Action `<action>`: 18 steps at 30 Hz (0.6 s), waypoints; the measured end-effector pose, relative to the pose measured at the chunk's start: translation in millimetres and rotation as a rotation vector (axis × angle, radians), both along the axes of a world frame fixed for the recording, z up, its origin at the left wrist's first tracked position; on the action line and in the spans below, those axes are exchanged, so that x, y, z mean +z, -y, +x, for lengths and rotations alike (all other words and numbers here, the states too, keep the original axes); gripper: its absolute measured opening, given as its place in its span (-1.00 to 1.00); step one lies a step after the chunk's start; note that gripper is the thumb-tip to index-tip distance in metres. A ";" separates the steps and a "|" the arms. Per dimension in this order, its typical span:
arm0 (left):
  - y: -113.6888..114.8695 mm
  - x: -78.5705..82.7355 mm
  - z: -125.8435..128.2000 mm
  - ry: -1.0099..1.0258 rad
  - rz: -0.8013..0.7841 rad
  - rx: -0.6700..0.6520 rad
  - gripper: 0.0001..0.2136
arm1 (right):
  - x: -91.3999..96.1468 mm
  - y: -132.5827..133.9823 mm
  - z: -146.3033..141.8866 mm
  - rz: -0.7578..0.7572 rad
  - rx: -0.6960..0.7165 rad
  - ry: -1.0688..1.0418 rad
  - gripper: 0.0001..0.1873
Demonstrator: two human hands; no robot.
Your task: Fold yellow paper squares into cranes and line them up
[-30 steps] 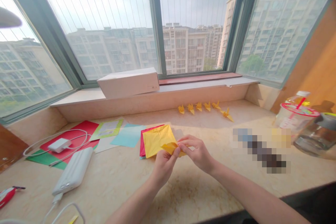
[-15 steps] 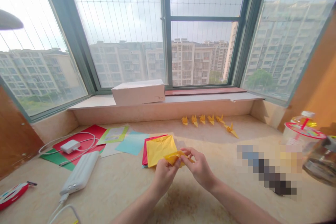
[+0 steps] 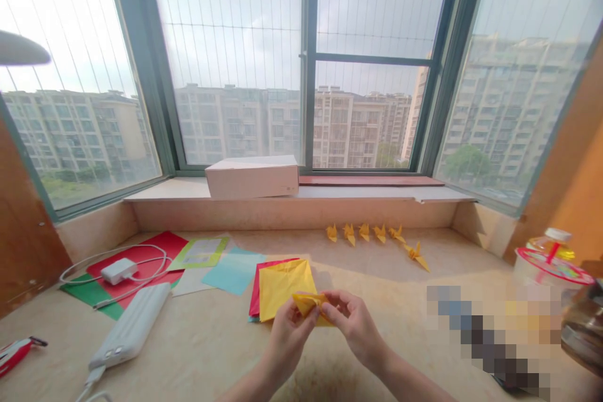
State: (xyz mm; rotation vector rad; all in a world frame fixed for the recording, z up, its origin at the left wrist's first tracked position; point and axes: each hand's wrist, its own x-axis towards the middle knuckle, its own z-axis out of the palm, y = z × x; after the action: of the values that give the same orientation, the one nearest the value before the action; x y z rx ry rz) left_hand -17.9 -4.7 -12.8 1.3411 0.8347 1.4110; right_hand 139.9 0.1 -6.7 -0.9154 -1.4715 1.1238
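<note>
A folded piece of yellow paper (image 3: 307,303) is pinched between my two hands, just above the counter. My left hand (image 3: 291,334) grips its left and lower side, thumb pressed to the front. From the right, my right hand (image 3: 352,325) holds it with thumb and bent fingers, which hide part of the folds. Right behind the hands lies a stack of yellow paper sheets (image 3: 282,282), with red paper (image 3: 255,292) showing under its left edge. Farther back on the right stand several yellow paper cranes (image 3: 364,232), one (image 3: 416,255) apart and nearer.
Coloured sheets, including a light blue one (image 3: 234,269), lie left with a white charger (image 3: 119,271) and cable. A white power bank (image 3: 130,326) is nearer. A white box (image 3: 253,177) sits on the sill. At right are a lidded cup (image 3: 553,266) and a blurred-out object.
The yellow paper has turned in my hands, and its right end no longer sticks out past my right fingers. The whole view has shifted slightly, with the windows lower in the picture.
</note>
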 end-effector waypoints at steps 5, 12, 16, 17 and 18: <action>1.8 -2.3 -0.8 -0.068 0.008 0.011 -0.75 | 8.0 1.4 3.4 0.065 -0.027 0.141 -0.61; -2.7 -7.3 -3.3 -0.143 0.069 0.046 -0.75 | 5.9 -1.3 5.0 0.134 -0.046 0.260 -0.69; -4.7 -5.4 -2.8 -0.196 0.097 0.058 -0.76 | 1.7 -2.4 7.8 0.238 -0.070 0.336 -0.71; -5.5 -4.9 -2.6 -0.209 0.101 0.063 -0.76 | -0.4 -3.2 8.5 0.259 -0.074 0.353 -0.71; -6.4 -4.5 -2.6 -0.224 0.110 0.065 -0.75 | -2.6 -4.6 9.2 0.280 -0.077 0.373 -0.70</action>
State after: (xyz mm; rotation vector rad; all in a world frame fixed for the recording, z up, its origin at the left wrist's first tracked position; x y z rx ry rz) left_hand -20.5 1.8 -17.3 1.5896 0.9659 1.3903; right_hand 149.0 4.7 -9.3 -1.0079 -1.8243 0.6894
